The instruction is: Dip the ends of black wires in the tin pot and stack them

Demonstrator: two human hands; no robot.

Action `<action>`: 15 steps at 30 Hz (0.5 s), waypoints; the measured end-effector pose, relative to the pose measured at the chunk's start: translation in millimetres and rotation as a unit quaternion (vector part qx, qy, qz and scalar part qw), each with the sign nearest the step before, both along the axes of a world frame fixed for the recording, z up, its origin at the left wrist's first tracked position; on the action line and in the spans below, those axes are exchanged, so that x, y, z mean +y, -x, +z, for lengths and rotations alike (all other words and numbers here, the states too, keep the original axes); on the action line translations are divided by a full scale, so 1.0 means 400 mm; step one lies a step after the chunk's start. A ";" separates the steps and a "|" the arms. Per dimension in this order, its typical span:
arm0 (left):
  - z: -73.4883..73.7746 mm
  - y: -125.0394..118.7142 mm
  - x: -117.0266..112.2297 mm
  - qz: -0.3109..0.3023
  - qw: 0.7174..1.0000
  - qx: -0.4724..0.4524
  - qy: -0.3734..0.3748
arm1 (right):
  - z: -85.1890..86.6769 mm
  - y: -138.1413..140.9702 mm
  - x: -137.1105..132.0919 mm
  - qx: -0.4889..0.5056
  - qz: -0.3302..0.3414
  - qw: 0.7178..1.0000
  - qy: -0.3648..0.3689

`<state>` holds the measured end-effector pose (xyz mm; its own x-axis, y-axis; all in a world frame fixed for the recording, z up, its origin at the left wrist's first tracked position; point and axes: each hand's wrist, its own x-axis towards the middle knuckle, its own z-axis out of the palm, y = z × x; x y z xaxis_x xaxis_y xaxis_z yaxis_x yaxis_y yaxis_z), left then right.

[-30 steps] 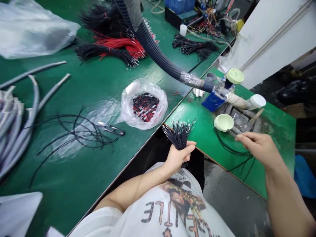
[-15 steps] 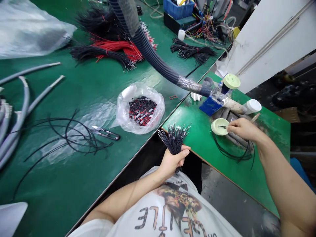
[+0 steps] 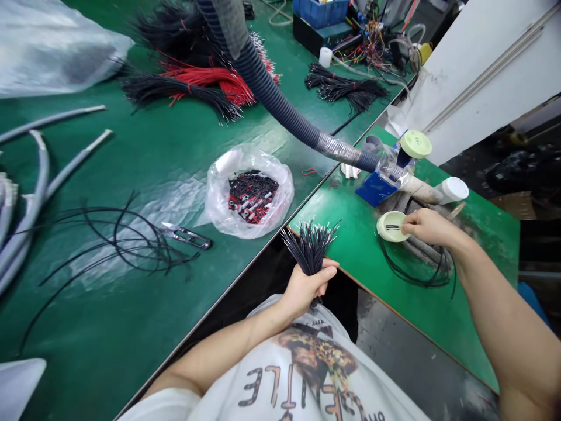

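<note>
My left hand (image 3: 308,286) is wrapped around a thick bundle of black wires (image 3: 310,245), their bare silvery ends fanned out upward near the table edge. To the right, my right hand (image 3: 427,227) pinches a few black wires (image 3: 392,228). Their ends reach over a small pale-green cup (image 3: 385,234), whose inside is partly hidden by my fingers. Long black wires (image 3: 407,273) hang in a loop below that cup and lie on the green board. A white container (image 3: 453,189) and a pale-green lid (image 3: 415,144) are just beyond my right hand.
A ribbed hose (image 3: 293,117) arches over the table to a blue holder (image 3: 374,188). On the left table lie a plastic bag of small red and black pieces (image 3: 253,196), thread snips (image 3: 186,235), loose black wires (image 3: 118,234), grey cables (image 3: 65,175) and red wire bundles (image 3: 210,82).
My right hand has shifted very slightly, with the wire ends still over the cup. My left hand keeps its hold on the bundle. The whole view has tilted a little.
</note>
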<state>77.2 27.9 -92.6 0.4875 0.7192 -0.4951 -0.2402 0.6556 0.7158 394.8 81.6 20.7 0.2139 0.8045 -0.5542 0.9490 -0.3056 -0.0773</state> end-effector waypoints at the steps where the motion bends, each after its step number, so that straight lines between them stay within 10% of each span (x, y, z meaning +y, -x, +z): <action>1: 0.000 0.000 0.000 0.000 1.000 0.001 0.001 | 0.004 0.001 -0.002 0.002 -0.002 1.000 -0.001; 15: 0.007 -0.001 0.000 0.003 1.000 0.007 0.006 | 0.062 -0.239 -0.122 0.033 -0.208 0.976 -0.054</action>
